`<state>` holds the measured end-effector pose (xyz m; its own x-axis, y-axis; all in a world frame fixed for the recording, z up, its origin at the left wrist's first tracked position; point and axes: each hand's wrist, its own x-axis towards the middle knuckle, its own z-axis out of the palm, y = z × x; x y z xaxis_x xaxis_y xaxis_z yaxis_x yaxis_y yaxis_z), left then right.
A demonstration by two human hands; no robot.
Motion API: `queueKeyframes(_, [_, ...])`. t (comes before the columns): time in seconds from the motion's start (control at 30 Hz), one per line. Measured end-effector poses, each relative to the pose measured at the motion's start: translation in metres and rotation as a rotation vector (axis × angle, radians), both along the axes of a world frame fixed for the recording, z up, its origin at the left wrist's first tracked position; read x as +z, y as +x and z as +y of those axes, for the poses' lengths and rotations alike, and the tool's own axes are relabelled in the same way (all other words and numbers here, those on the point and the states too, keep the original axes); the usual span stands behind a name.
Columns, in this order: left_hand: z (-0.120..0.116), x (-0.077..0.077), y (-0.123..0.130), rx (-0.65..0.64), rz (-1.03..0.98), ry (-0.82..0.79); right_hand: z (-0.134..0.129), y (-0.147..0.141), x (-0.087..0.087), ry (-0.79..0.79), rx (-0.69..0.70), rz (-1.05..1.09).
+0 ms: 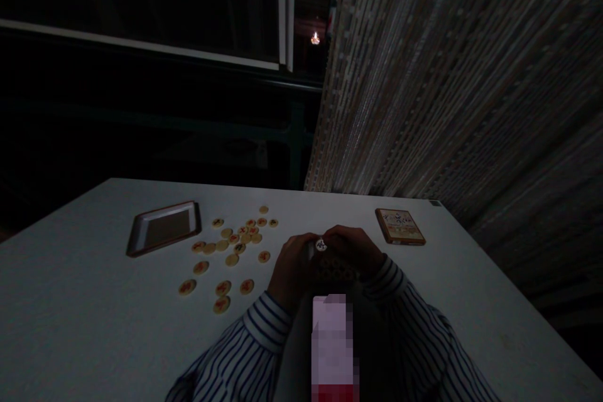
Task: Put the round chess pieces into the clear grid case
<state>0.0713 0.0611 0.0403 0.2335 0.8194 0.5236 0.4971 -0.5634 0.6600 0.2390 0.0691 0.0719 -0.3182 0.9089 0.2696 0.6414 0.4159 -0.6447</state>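
A round xiangqi piece (321, 244) with a dark character is held up at the fingertips of my two hands, its face lit from below. My left hand (293, 264) closes on it from the left, and my right hand (352, 247) pinches it from the right. Beneath my hands, several more pieces (335, 269) lie in shadow, partly hidden. Left of my left hand are scattered wooden pieces, some with red characters, such as the red-marked piece (247, 286), some dark-marked, and some plain side up, such as the blank piece (232, 260).
An open shallow box tray (136, 239) stands on the white table (103, 314) at the left. A printed box lid (400, 226) lies at the right. A lit, blurred-out screen (332, 345) is close to my body. A striped curtain (405, 75) hangs behind the table.
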Motion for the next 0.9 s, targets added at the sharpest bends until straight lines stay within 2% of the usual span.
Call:
queueKeyframes(0.13, [-0.003, -0.012, 0.001, 0.053, -0.069, -0.017, 0.002, 0.003, -0.009, 0.025, 0.048, 0.044])
queueKeyframes(0.3, [-0.007, -0.024, 0.002, 0.070, -0.158, -0.162, 0.004, 0.006, -0.017, 0.021, 0.088, 0.144])
queueKeyframes(0.4, [-0.009, -0.024, 0.003, 0.058, -0.230, -0.277, 0.002, 0.006, -0.016, -0.006, 0.099, 0.169])
queueKeyframes(0.6, [-0.015, -0.014, 0.005, -0.013, -0.395, -0.458, -0.001, 0.003, -0.015, -0.049, 0.092, 0.192])
queueKeyframes(0.73, [-0.015, -0.013, 0.004, -0.012, -0.441, -0.488, -0.002, 0.002, -0.016, -0.063, 0.081, 0.171])
queueKeyframes(0.9, [-0.011, -0.020, 0.002, 0.009, -0.452, -0.487, -0.005, 0.001, -0.010, -0.063, 0.092, 0.156])
